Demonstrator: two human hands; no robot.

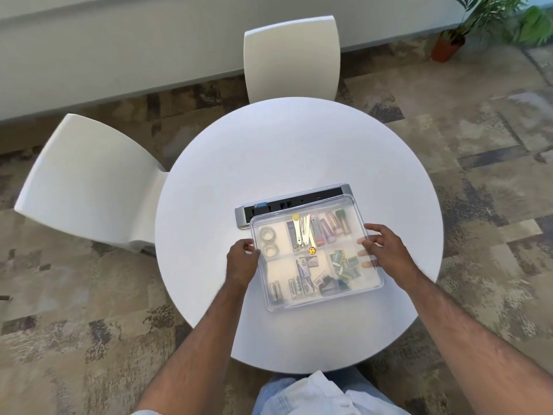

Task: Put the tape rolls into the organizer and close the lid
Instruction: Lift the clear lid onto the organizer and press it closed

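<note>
A clear plastic compartmented organizer (317,256) sits on the round white tabletop (269,163), with its translucent frosted lid (344,205) lying over it. Two clear tape rolls (268,242) rest one behind the other in the far-left compartment (seen through the lid). The left hand (241,259) grips the lid's left edge, fingers curled around it. The right hand (386,250) holds the right edge, fingers spread on top; whether the lid is fully seated is hard to tell. A silver power strip (287,205) lies just behind the organizer.
</note>
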